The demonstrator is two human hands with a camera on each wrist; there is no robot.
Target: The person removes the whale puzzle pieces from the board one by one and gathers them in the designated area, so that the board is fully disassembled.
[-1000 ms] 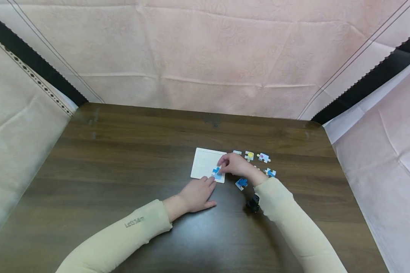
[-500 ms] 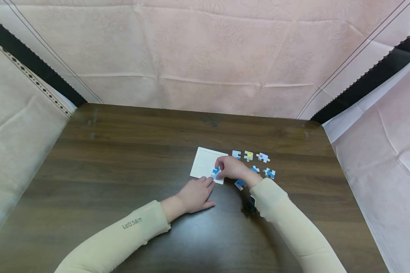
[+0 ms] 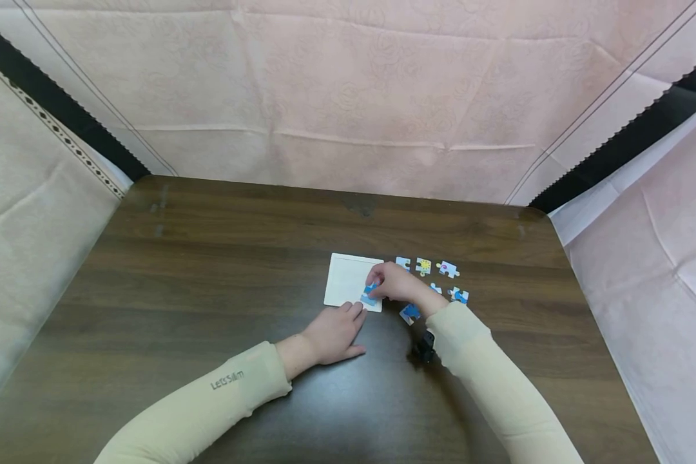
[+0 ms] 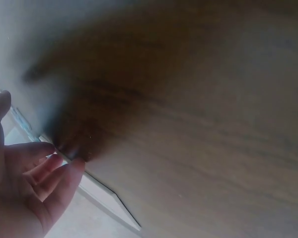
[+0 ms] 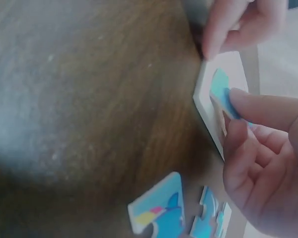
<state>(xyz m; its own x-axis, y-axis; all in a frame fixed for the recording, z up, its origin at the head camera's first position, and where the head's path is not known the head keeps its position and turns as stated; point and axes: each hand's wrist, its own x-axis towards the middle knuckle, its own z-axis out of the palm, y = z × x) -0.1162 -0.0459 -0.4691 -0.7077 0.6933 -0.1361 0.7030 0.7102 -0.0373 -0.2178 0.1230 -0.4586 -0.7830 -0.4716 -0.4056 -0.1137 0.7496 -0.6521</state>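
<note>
My right hand (image 3: 396, 281) pinches a blue jigsaw puzzle piece (image 5: 221, 94) between thumb and fingers. In the right wrist view the piece is tilted close over the white puzzle tray (image 5: 234, 67), near its front right corner. The left hand (image 3: 333, 332) lies on the table in the head view, its fingers straight and the fingertips at the front edge of the tray (image 3: 347, 278). Seen from the left wrist, these fingertips (image 4: 78, 166) touch the tray's edge. The right fingers partly hide the piece from the head camera.
Right of the tray lie several loose puzzle pieces, among them a yellow-patterned piece (image 3: 423, 266), a blue one (image 3: 459, 294) and a dark blue one (image 3: 409, 313). A pale cloth (image 3: 348, 96) hangs behind the brown wooden table (image 3: 238, 258).
My right hand has shifted slightly left, still with the puzzle piece, uncovering more of the loose pieces behind its wrist. The left hand stays at the tray's edge.
</note>
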